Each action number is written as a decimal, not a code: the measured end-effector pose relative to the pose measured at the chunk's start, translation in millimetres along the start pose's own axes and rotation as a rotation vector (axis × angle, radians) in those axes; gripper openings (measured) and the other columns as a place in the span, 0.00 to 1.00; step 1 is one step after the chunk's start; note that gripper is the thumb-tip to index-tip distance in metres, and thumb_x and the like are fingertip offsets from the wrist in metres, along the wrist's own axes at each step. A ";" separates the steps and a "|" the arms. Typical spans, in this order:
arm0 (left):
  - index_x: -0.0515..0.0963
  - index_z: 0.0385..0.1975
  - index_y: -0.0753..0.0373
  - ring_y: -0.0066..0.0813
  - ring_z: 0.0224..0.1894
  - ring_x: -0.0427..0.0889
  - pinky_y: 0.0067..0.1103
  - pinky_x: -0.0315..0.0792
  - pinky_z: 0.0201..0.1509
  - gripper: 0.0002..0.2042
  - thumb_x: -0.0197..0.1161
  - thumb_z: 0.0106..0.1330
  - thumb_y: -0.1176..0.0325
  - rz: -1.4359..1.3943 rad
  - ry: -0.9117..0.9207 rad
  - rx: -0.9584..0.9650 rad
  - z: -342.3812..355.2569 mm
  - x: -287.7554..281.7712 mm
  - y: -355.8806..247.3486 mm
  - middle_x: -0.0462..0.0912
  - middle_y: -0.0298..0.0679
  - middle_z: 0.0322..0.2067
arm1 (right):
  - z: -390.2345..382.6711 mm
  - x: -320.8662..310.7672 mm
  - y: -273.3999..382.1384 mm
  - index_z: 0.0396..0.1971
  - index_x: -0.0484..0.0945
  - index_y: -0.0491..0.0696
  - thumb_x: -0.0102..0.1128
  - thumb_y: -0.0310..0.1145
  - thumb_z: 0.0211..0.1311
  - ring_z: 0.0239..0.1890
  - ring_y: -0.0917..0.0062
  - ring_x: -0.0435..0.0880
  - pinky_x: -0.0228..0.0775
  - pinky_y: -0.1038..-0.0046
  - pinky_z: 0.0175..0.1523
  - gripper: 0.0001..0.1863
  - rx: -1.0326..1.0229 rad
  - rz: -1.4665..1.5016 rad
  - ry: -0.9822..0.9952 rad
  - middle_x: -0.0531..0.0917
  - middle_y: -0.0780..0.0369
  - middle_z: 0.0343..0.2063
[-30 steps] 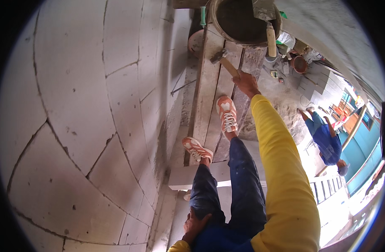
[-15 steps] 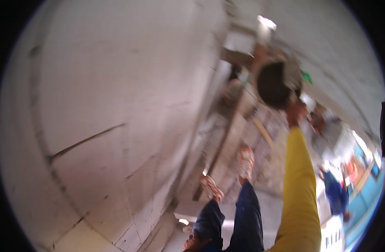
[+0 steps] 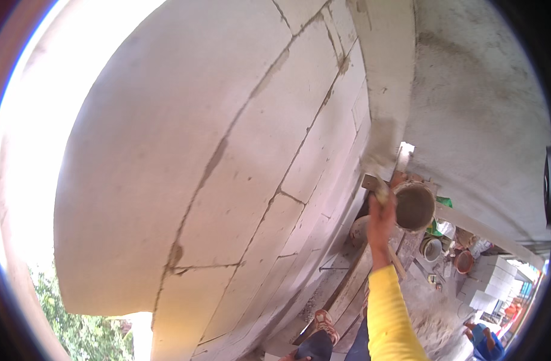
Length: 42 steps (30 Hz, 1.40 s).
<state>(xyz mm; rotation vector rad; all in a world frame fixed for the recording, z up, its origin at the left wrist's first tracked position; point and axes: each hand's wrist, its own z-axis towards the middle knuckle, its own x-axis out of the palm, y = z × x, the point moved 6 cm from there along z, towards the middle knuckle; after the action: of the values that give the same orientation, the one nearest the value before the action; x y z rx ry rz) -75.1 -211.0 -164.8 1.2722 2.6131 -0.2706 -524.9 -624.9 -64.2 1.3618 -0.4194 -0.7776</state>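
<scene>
My right hand (image 3: 380, 222), at the end of a yellow sleeve, is closed round the handle of a trowel (image 3: 382, 141). Its greyish-brown blade is smeared by motion and lies over the pale strip beside the block wall (image 3: 251, 156); whether it touches cannot be told. Just right of the hand is a round bucket (image 3: 415, 206) with grey material inside. A sliver of my left hand (image 3: 294, 358) shows at the lower edge near my leg, its fingers cut off.
A concrete surface (image 3: 480, 90) fills the upper right. Below are planks (image 3: 353, 283), a second bucket (image 3: 431, 249), a reddish bowl (image 3: 465, 261) and stacked pale blocks (image 3: 492, 280). A person in blue (image 3: 486, 343) is at the lower right. Greenery (image 3: 77, 319) shows past the wall's edge.
My right hand has moved left and away from the bucket, lifting the trowel out of it toward the wall. The view has swung, showing more wall and the bright opening at left.
</scene>
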 end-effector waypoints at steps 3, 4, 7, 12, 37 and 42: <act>0.74 0.69 0.60 0.40 0.68 0.78 0.36 0.61 0.79 0.38 0.68 0.67 0.39 -0.212 0.034 0.039 -7.7 -9.7 35.6 0.79 0.55 0.64 | 52.1 47.0 88.7 0.64 0.73 0.46 0.57 0.47 0.77 0.54 0.49 0.84 0.75 0.57 0.58 0.26 0.006 0.070 0.049 0.85 0.48 0.51; 0.75 0.69 0.60 0.39 0.68 0.78 0.35 0.61 0.79 0.37 0.68 0.68 0.40 -0.287 0.056 0.035 -13.0 -12.8 54.6 0.80 0.54 0.64 | 65.3 56.2 115.4 0.63 0.73 0.47 0.57 0.49 0.77 0.51 0.47 0.85 0.76 0.56 0.56 0.25 -0.093 0.024 0.031 0.86 0.48 0.49; 0.80 0.62 0.67 0.31 0.60 0.80 0.39 0.77 0.65 0.26 0.64 0.75 0.52 -0.035 -0.055 0.075 -31.2 -36.2 90.5 0.84 0.55 0.55 | 96.4 81.2 163.4 0.62 0.74 0.49 0.57 0.52 0.76 0.49 0.44 0.85 0.77 0.52 0.53 0.26 -0.046 0.031 0.015 0.87 0.48 0.45; 0.74 0.68 0.67 0.43 0.59 0.85 0.37 0.79 0.61 0.40 0.66 0.68 0.37 -0.350 0.003 0.007 -24.4 -55.1 166.4 0.85 0.55 0.55 | 110.4 91.6 204.8 0.62 0.74 0.47 0.58 0.50 0.76 0.47 0.44 0.86 0.77 0.52 0.53 0.26 -0.083 -0.027 -0.001 0.88 0.48 0.43; 0.79 0.63 0.69 0.41 0.48 0.86 0.36 0.76 0.57 0.32 0.63 0.73 0.43 -0.333 -0.178 0.404 -72.3 -98.6 216.3 0.88 0.51 0.47 | -454.7 58.3 306.4 0.62 0.71 0.36 0.65 0.41 0.74 0.51 0.49 0.83 0.78 0.57 0.54 0.28 -0.093 0.233 0.463 0.82 0.45 0.50; 0.78 0.62 0.69 0.24 0.35 0.79 0.25 0.75 0.42 0.27 0.67 0.74 0.52 -0.542 -0.088 0.291 -112.3 -95.8 206.9 0.84 0.37 0.34 | -343.5 55.8 280.4 0.63 0.71 0.34 0.61 0.45 0.77 0.52 0.47 0.84 0.78 0.58 0.57 0.30 0.154 0.212 0.245 0.82 0.42 0.52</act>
<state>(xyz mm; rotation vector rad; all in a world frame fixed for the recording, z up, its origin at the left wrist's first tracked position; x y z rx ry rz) 132.9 -127.9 -44.6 0.5666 2.8628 -0.7982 -182.5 -416.2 133.1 1.5073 -0.4280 -0.4046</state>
